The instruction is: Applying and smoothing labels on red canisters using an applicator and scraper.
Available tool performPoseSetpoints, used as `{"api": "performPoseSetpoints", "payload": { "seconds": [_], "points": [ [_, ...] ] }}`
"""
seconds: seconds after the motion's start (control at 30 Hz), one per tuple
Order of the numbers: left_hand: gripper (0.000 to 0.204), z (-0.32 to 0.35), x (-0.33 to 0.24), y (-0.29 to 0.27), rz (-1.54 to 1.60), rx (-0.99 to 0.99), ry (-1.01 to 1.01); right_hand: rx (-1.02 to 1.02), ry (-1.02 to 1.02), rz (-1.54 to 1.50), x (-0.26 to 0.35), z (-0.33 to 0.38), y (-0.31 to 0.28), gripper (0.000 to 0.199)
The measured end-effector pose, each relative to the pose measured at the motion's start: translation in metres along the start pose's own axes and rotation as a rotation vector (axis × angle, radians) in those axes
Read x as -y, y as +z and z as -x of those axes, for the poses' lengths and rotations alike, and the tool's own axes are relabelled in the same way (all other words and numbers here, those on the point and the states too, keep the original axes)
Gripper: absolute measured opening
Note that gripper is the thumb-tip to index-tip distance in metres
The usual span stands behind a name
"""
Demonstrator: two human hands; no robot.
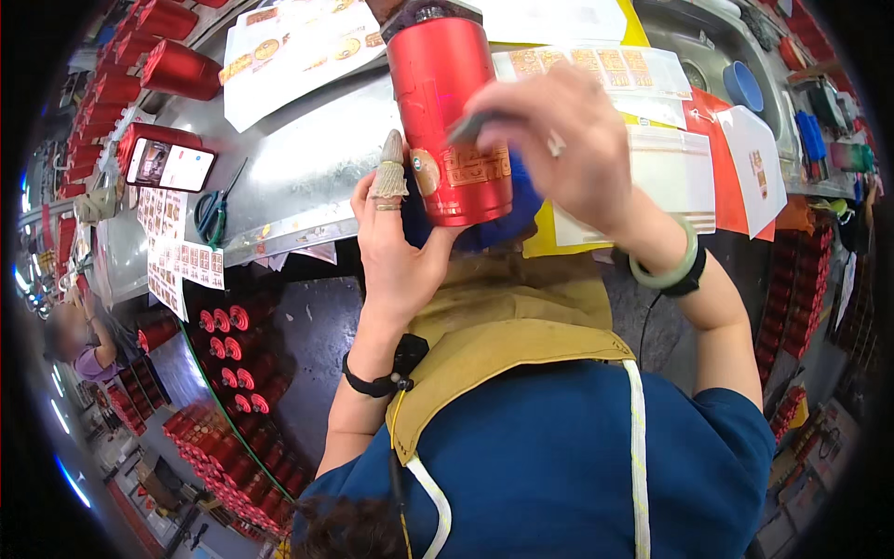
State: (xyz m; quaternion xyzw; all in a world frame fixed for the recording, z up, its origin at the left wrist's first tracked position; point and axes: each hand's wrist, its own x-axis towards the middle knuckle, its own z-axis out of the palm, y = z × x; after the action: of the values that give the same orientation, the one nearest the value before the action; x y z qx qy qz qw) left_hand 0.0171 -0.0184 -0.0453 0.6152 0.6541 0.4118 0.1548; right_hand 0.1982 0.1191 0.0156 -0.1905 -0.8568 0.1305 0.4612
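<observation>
A shiny red metal cylinder (442, 79) lies in front of me, its far end against a dark fixture (433, 11). Gold decals (475, 170) with a round emblem sit on its near part. My left hand (400, 256) steadies the near end, thumb underneath and fingers along the left side. A grey cloth fingertip cover (391, 172) is on one of its fingers. Smeared by motion, my right hand (568, 140) pinches a small dark grey flat piece (480, 123) against the cylinder just above the decals. Whether that piece is a scraper I cannot tell.
Left on the metal bench (307, 149) are a phone (170, 165), green-handled scissors (212, 219) and decal sheets (186, 264). More sheets (670, 172) lie right, near a blue bowl (743, 86). Red cylinders (182, 70) stand at far left; another person (84, 335) is beyond.
</observation>
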Motion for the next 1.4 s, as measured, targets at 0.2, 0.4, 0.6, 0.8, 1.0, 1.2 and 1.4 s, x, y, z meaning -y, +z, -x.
{"api": "performPoseSetpoints", "payload": {
  "seconds": [0.2, 0.4, 0.6, 0.8, 1.0, 1.2, 1.4],
  "points": [
    [0.092, -0.009, 0.002, -0.01, -0.023, 0.084, 0.058, 0.055, -0.356, -0.175, 0.006, 0.021, -0.002, 0.021],
    [0.084, -0.009, 0.003, -0.009, -0.044, 0.104, 0.067, -0.135, 0.131, 0.076, -0.015, 0.018, 0.005, 0.02],
    [0.081, -0.007, 0.006, -0.007, -0.048, 0.094, 0.059, 0.024, -0.12, -0.188, 0.003, 0.042, 0.004, 0.027],
    [0.078, -0.006, 0.004, -0.003, -0.007, 0.081, 0.014, -0.068, 0.501, -0.005, -0.006, 0.052, 0.002, 0.029],
    [0.082, -0.004, -0.012, -0.006, 0.057, -0.029, 0.042, -0.311, 0.486, -0.171, -0.014, 0.045, -0.009, 0.019],
    [0.098, -0.004, -0.017, -0.005, 0.11, -0.067, -0.004, -0.346, 0.716, -0.448, -0.001, 0.055, -0.014, 0.023],
    [0.086, -0.009, -0.011, -0.013, 0.751, 0.023, -0.228, -0.282, 0.879, -0.515, 0.009, 0.061, -0.01, 0.024]
  ]
}}
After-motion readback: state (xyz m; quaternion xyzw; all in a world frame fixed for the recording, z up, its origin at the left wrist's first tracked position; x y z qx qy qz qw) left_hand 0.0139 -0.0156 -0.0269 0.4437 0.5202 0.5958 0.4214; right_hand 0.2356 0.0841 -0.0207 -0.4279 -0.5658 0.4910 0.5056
